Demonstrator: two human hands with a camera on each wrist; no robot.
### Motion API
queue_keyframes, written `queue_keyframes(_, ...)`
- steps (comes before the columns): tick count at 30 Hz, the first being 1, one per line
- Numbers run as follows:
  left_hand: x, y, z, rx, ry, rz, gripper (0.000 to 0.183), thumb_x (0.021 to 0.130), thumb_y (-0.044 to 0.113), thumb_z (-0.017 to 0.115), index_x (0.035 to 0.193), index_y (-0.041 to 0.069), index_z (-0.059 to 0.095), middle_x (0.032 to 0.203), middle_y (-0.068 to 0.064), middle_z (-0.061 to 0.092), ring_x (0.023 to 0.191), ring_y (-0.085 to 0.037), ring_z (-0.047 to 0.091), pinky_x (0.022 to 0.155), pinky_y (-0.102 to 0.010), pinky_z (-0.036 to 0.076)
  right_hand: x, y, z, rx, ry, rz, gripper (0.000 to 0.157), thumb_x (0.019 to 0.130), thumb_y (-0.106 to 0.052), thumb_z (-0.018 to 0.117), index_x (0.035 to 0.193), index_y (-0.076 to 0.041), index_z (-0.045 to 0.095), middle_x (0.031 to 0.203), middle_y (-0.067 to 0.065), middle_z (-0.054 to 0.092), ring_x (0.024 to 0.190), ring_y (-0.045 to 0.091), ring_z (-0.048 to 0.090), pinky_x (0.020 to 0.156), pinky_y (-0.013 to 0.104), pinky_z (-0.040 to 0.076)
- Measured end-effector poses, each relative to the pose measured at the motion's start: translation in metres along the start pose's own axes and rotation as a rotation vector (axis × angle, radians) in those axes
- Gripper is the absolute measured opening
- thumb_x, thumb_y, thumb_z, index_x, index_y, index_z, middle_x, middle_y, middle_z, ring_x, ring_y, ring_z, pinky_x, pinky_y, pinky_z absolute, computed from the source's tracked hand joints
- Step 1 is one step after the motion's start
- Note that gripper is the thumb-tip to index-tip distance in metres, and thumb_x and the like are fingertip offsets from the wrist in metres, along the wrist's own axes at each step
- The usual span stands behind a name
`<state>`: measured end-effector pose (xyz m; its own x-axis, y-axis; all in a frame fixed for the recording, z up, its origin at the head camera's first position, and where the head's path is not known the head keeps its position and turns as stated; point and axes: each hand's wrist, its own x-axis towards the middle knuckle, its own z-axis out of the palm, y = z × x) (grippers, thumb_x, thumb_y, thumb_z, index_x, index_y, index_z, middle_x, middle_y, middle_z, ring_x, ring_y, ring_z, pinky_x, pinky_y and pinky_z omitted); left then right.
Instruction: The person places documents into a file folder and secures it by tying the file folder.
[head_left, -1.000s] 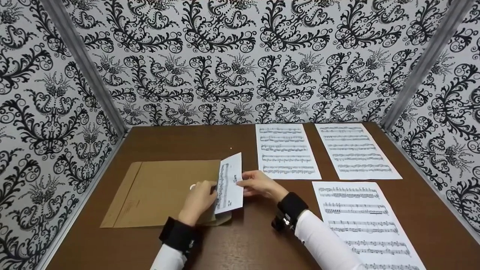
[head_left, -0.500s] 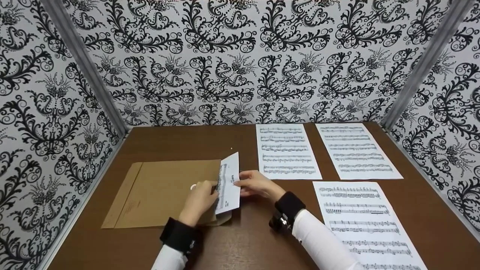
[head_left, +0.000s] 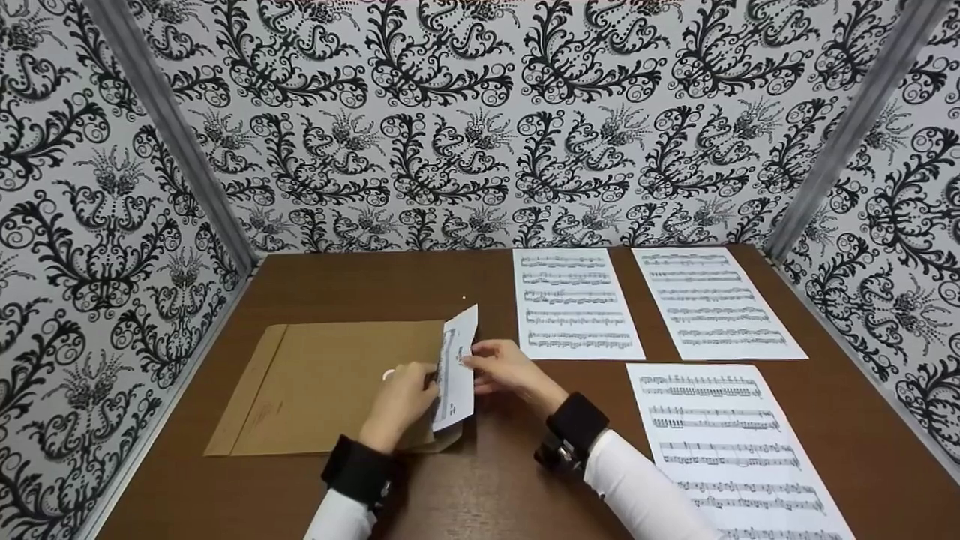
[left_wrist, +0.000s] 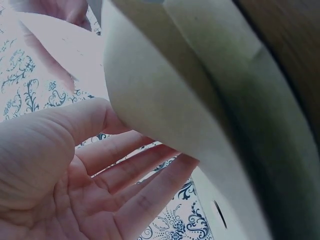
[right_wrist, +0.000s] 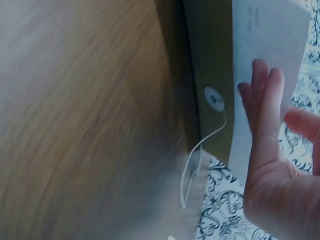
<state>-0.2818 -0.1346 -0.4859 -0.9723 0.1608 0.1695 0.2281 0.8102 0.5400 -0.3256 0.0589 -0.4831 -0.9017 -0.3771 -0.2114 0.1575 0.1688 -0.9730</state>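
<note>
Pinched in the left hand (head_left: 403,397): a brown envelope's (head_left: 330,375) edge. Pinched in the right hand (head_left: 510,371): a music sheet (head_left: 456,382), tilted at the envelope's mouth, between the hands. Right of both hands: three flat sheets (head_left: 577,304).

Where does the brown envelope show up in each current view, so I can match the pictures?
Head: the brown envelope lies left of centre on the table.
Left wrist: the envelope fills much of the right half.
Right wrist: the envelope is a strip at upper centre, bearing a round button.
Shared landmark: the black-and-white patterned wall, also seen at the left wrist view's bottom and the right wrist view's right edge.
</note>
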Motion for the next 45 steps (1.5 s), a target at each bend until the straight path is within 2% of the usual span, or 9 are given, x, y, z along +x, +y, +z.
queue_keyframes(7, -0.001, 0.002, -0.001, 0.074, 0.028, 0.007, 0.03, 0.086, 0.005, 0.071, 0.114, -0.001, 0.076, 0.108, -0.02, 0.078, 0.092, -0.038, 0.075, 0.076, -0.049, 0.055, 0.0, 0.004, 0.002, -0.107, 0.048, -0.01, 0.032, 0.096, -0.004, 0.062, 0.124, 0.012, 0.062, 0.094, 0.018, 0.076, 0.063, 0.008, 0.067, 0.063, 0.027, 0.063)
queue_keyframes(11, -0.002, 0.002, -0.002, 0.062, 0.027, 0.009, 0.031, 0.086, 0.004, 0.07, 0.115, -0.003, 0.075, 0.108, -0.022, 0.078, 0.091, -0.037, 0.075, 0.076, -0.048, 0.057, 0.001, 0.009, 0.0, -0.094, 0.052, 0.016, 0.032, 0.096, -0.004, 0.063, 0.124, 0.013, 0.062, 0.092, 0.015, 0.075, 0.064, 0.008, 0.067, 0.066, 0.029, 0.064)
queue_keyframes(16, -0.002, 0.002, -0.001, 0.076, 0.029, 0.004, 0.03, 0.086, 0.005, 0.07, 0.114, -0.003, 0.075, 0.109, -0.021, 0.078, 0.093, -0.037, 0.075, 0.079, -0.049, 0.058, 0.004, 0.016, 0.0, -0.064, 0.061, 0.071, 0.034, 0.096, -0.002, 0.063, 0.125, 0.013, 0.061, 0.082, 0.004, 0.065, 0.061, 0.007, 0.062, 0.064, 0.026, 0.063)
queue_keyframes(26, -0.002, 0.004, -0.002, 0.04, 0.018, -0.017, 0.03, 0.087, 0.003, 0.068, 0.116, -0.003, 0.074, 0.11, -0.023, 0.077, 0.092, -0.037, 0.075, 0.075, -0.048, 0.06, 0.008, 0.021, 0.009, -0.022, 0.046, 0.085, 0.029, 0.097, -0.002, 0.062, 0.122, 0.012, 0.061, 0.084, 0.004, 0.067, 0.067, 0.007, 0.066, 0.066, 0.025, 0.063)
queue_keyframes(29, -0.001, 0.004, -0.002, 0.036, 0.014, -0.016, 0.031, 0.087, 0.003, 0.068, 0.116, -0.004, 0.074, 0.109, -0.024, 0.077, 0.09, -0.035, 0.075, 0.072, -0.046, 0.06, 0.008, 0.021, 0.014, -0.023, 0.051, 0.077, 0.028, 0.096, -0.002, 0.062, 0.121, 0.012, 0.061, 0.086, 0.005, 0.067, 0.07, 0.009, 0.067, 0.068, 0.026, 0.063)
queue_keyframes(31, 0.0, 0.003, -0.001, 0.042, 0.015, -0.008, 0.026, 0.087, 0.002, 0.067, 0.111, -0.003, 0.076, 0.104, -0.022, 0.078, 0.084, -0.032, 0.073, 0.069, -0.044, 0.058, 0.008, 0.02, 0.017, -0.025, 0.051, 0.08, 0.028, 0.096, -0.002, 0.062, 0.121, 0.011, 0.061, 0.087, 0.004, 0.066, 0.072, 0.009, 0.067, 0.069, 0.027, 0.063)
queue_keyframes(37, 0.0, 0.001, 0.0, 0.04, 0.017, 0.014, 0.016, 0.085, 0.0, 0.066, 0.097, 0.001, 0.076, 0.089, -0.015, 0.077, 0.068, -0.019, 0.059, 0.059, -0.035, 0.047, 0.009, 0.021, 0.024, -0.012, 0.017, 0.083, 0.023, 0.097, -0.002, 0.061, 0.117, 0.008, 0.063, 0.084, 0.001, 0.064, 0.069, 0.007, 0.065, 0.068, 0.025, 0.063)
queue_keyframes(43, 0.0, 0.001, 0.0, 0.029, 0.019, 0.018, 0.018, 0.084, 0.0, 0.066, 0.098, 0.0, 0.077, 0.088, -0.015, 0.076, 0.068, -0.018, 0.058, 0.058, -0.034, 0.046, 0.01, 0.021, 0.027, -0.012, 0.01, 0.071, 0.017, 0.096, -0.002, 0.062, 0.111, 0.007, 0.064, 0.079, -0.001, 0.062, 0.063, 0.006, 0.063, 0.066, 0.024, 0.062)
queue_keyframes(45, 0.0, 0.001, -0.001, 0.027, 0.02, 0.02, 0.015, 0.084, 0.0, 0.066, 0.094, 0.001, 0.076, 0.086, -0.015, 0.075, 0.066, -0.019, 0.057, 0.058, -0.034, 0.046, 0.011, 0.021, 0.027, -0.015, 0.005, 0.071, 0.017, 0.096, -0.002, 0.062, 0.11, 0.007, 0.065, 0.078, -0.001, 0.062, 0.064, 0.006, 0.063, 0.067, 0.024, 0.062)
